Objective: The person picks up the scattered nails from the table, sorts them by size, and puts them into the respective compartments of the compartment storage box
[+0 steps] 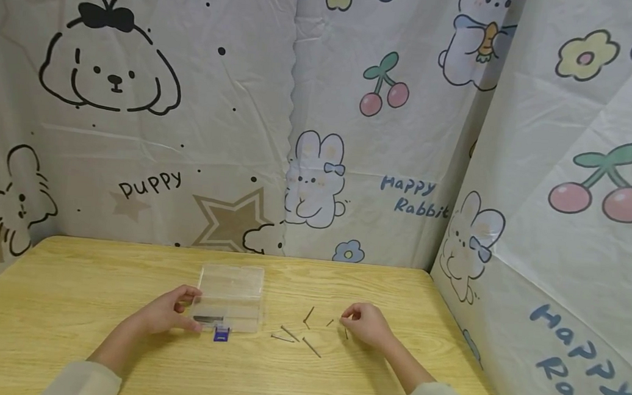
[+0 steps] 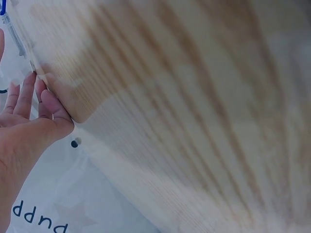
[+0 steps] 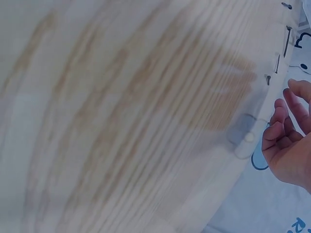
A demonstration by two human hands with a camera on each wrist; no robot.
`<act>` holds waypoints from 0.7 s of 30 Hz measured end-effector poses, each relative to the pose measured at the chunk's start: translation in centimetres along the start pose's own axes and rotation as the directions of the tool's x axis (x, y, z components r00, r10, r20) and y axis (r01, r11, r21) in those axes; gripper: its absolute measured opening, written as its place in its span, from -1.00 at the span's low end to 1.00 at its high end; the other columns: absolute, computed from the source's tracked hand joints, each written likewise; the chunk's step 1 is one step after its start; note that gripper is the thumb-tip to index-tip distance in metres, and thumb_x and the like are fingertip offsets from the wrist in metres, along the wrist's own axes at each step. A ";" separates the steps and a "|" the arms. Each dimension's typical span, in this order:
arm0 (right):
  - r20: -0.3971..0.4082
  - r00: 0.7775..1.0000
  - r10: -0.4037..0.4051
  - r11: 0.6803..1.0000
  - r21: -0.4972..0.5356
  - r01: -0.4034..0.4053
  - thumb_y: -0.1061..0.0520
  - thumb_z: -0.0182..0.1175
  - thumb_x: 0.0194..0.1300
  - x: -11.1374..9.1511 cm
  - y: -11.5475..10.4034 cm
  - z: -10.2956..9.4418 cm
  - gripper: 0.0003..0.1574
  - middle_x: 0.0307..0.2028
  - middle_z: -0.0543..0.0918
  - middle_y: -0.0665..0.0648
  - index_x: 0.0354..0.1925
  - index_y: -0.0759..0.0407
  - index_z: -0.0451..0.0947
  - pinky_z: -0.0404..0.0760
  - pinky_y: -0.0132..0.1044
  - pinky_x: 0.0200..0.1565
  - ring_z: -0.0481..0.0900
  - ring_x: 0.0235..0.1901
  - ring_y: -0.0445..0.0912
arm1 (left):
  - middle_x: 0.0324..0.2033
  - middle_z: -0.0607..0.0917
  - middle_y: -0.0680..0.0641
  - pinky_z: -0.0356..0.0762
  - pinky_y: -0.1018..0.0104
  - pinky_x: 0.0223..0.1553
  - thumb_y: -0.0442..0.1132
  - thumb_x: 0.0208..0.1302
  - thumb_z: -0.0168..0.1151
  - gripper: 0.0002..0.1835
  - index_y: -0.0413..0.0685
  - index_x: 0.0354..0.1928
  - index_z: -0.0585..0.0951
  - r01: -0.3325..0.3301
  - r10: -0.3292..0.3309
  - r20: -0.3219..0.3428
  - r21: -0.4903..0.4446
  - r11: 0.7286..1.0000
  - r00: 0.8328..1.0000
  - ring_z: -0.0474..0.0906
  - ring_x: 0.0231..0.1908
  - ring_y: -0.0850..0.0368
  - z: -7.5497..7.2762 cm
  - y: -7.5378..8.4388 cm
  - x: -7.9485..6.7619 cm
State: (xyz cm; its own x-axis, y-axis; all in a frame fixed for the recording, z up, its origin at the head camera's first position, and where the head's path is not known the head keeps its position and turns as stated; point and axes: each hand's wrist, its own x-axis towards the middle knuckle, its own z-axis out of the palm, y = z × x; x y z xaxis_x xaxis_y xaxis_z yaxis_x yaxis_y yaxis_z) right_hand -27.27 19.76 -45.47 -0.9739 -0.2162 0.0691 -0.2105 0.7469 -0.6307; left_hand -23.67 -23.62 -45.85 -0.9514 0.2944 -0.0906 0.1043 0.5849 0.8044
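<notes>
A clear plastic box (image 1: 238, 322) with a blue latch (image 1: 221, 334) stands on the table, its lid (image 1: 231, 280) raised at the back. Dark, thin metal pieces (image 1: 208, 319) lie inside at the front left. My left hand (image 1: 167, 311) grips the box's left side, thumb at the near corner and fingers farther back. Several nails (image 1: 311, 347) are scattered to the right of the box. Above the rightmost ones hovers my right hand (image 1: 366, 325), fingers bent and thumb near the index finger. One nail (image 1: 346, 333) lies just below its fingers. Nothing shows in its grasp.
The wood-grain table (image 1: 259, 380) ends at a printed cloth (image 1: 231, 155) hanging behind it. Another printed cloth (image 1: 571, 252) closes off the right side. A small nail (image 1: 330, 323) lies just left of the right fingertips.
</notes>
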 end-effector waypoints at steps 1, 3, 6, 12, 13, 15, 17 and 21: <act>0.003 1.000 -0.001 1.000 -0.004 0.001 0.16 0.26 0.17 -0.1 0.0 0.0 -0.93 -0.53 0.49 0.00 -0.38 0.13 0.64 0.32 -0.37 -0.46 0.34 -0.50 -0.16 | 0.22 0.32 -0.45 0.32 -0.21 0.15 -0.06 -0.04 0.46 -0.12 -0.30 0.25 0.24 -0.001 0.001 -0.001 -0.004 1.000 1.000 0.30 0.14 -0.42 0.0 0.0 0.0; 0.008 1.000 -0.002 1.000 -0.010 0.002 0.16 0.26 0.16 -0.3 0.1 -0.2 -0.94 -0.53 0.49 0.00 -0.40 0.13 0.63 0.32 -0.37 -0.46 0.34 -0.49 -0.16 | 0.22 0.33 -0.44 0.31 -0.21 0.16 -0.07 -0.04 0.46 -0.12 -0.31 0.25 0.24 -0.008 0.008 0.001 -0.011 1.000 1.000 0.29 0.14 -0.42 0.1 -0.1 0.0; 0.008 1.000 -0.004 1.000 -0.014 0.005 0.15 0.27 0.15 -0.6 0.3 -0.4 -0.93 -0.52 0.51 0.00 -0.41 0.14 0.63 0.33 -0.37 -0.46 0.35 -0.49 -0.16 | 0.22 0.33 -0.43 0.30 -0.21 0.17 -0.08 -0.04 0.46 -0.12 -0.32 0.25 0.24 -0.017 0.017 0.004 -0.022 1.000 1.000 0.27 0.16 -0.43 0.2 0.0 0.0; 0.006 1.000 0.003 0.998 -0.055 -0.002 0.11 0.29 0.14 -1.2 1.0 -0.6 -0.91 -0.54 0.50 -0.02 -0.43 0.12 0.63 0.31 -0.41 -0.49 0.34 -0.51 -0.19 | 0.22 0.33 -0.42 0.29 -0.22 0.18 -0.08 -0.04 0.46 -0.12 -0.31 0.25 0.24 -0.006 0.007 0.006 -0.032 0.999 1.000 0.25 0.17 -0.44 0.2 0.0 0.1; 0.007 1.000 0.005 0.998 -0.058 -0.005 0.11 0.30 0.13 -1.2 1.1 -0.6 -0.90 -0.55 0.50 -0.03 -0.44 0.12 0.63 0.31 -0.41 -0.49 0.34 -0.52 -0.19 | 0.22 0.33 -0.42 0.29 -0.22 0.17 -0.07 -0.04 0.46 -0.12 -0.30 0.25 0.24 -0.003 0.003 0.006 -0.031 1.000 1.000 0.26 0.17 -0.44 0.2 0.0 0.1; 0.013 1.000 0.012 0.998 -0.066 -0.011 0.09 0.30 0.13 -1.4 1.2 -0.6 -0.89 -0.55 0.50 -0.04 -0.45 0.10 0.63 0.30 -0.41 -0.49 0.34 -0.51 -0.19 | 0.22 0.33 -0.42 0.29 -0.22 0.17 -0.08 -0.04 0.46 -0.13 -0.30 0.25 0.24 -0.001 0.001 0.005 -0.027 1.000 1.000 0.26 0.17 -0.44 0.2 -0.1 0.1; 0.024 1.000 0.014 0.998 -0.062 -0.013 0.07 0.31 0.12 -1.5 1.3 -0.6 -0.88 -0.54 0.50 -0.04 -0.45 0.10 0.63 0.30 -0.40 -0.48 0.34 -0.51 -0.18 | 0.21 0.34 -0.42 0.30 -0.22 0.17 -0.08 -0.04 0.46 -0.13 -0.30 0.24 0.25 0.000 0.000 0.003 -0.028 1.000 1.000 0.27 0.16 -0.43 0.1 -0.1 0.1; 0.044 0.999 0.008 0.999 -0.041 -0.007 0.05 0.33 0.11 -1.6 1.4 -0.3 -0.85 -0.53 0.53 -0.04 -0.44 0.11 0.63 0.33 -0.40 -0.49 0.36 -0.50 -0.17 | 0.21 0.34 -0.42 0.31 -0.21 0.16 -0.08 -0.04 0.46 -0.14 -0.30 0.24 0.25 -0.003 0.003 0.004 -0.032 0.999 1.000 0.28 0.16 -0.42 0.0 -0.1 0.1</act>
State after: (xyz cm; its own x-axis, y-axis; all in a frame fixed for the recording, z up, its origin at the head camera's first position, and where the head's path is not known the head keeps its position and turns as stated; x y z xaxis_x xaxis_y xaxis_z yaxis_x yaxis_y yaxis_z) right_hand -26.02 21.36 -46.23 -0.9710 -0.2374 0.0298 -0.2075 0.7736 -0.5987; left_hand -23.76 -23.63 -45.98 -0.9499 0.2993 -0.0902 0.0982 0.5597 0.8229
